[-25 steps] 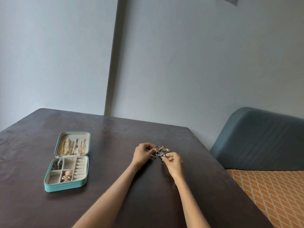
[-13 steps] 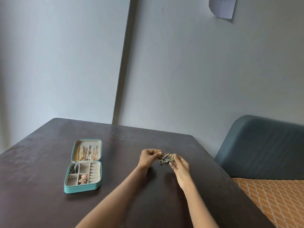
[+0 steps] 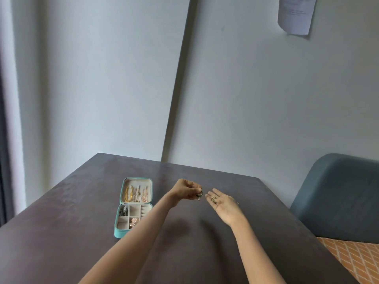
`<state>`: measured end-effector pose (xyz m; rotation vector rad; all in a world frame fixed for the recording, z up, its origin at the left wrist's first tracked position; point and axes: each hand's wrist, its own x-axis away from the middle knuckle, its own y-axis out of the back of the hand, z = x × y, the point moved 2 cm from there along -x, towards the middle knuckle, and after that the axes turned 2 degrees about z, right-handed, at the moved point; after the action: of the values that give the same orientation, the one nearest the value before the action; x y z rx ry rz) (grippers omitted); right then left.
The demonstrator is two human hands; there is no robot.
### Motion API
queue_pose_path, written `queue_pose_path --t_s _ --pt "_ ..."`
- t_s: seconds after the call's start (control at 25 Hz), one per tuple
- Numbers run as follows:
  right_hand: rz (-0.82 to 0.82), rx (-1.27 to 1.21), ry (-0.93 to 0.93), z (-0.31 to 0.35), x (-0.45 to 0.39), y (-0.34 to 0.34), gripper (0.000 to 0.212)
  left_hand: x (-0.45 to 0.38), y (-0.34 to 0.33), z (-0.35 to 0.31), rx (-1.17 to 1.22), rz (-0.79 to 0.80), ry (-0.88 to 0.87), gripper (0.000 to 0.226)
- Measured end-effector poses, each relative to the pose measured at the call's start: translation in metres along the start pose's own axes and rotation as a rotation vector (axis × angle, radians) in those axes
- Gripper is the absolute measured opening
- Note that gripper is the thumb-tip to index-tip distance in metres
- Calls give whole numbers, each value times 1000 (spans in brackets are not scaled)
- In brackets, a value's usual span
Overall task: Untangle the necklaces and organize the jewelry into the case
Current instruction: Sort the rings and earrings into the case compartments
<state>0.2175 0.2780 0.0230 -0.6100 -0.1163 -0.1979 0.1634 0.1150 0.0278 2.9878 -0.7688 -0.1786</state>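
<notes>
A dark brown tabletop [image 3: 61, 242] fills the near ground, with both bare forearms reaching over it. On the right, an orange lattice-patterned cushion [image 3: 354, 261] lies below a blue-grey chair back [image 3: 338, 197]. Left of the arms sits the open teal jewelry case [image 3: 120, 234]: its near tray holds a dark piece and a rose-gold piece in separate compartments, and gold chains [image 3: 128, 194] hang in the lid behind. Above the tabletop, the left hand [image 3: 185, 191] has its grip pinched narrow on a small dark jewelry cluster [image 3: 199, 195]. Just beside it, the right hand [image 3: 222, 204] lies flat, palm up, with small rings [image 3: 213, 198] resting on its fingers. Beyond stand pale grey walls, with a paper sheet [image 3: 295, 14] stuck up high.
</notes>
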Motion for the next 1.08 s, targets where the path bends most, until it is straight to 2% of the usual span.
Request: queue_pose_path --t_s 0.12,0.24,0.44,0.56,0.8,0.92,1.08 --pt "74 54 41 -13 1 -29 45 18 41 -9 -88 104 -3 13" --pt "192 136 45 -34 5 -73 39 43 87 -27 -104 54 0 11" --pt "315 221 49 -79 17 -137 32 79 147 -25 -244 37 165 12" --pt "390 141 6 -99 27 -154 40 92 158 -19 -250 77 242 19" --pt "365 114 -31 -112 30 -151 50 103 167 -14 -285 115 312 15" --pt "337 213 21 -118 29 -147 56 105 167 -14 -450 151 364 23" --pt "272 423 102 -124 26 -144 63 99 157 -13 -698 146 398 10"
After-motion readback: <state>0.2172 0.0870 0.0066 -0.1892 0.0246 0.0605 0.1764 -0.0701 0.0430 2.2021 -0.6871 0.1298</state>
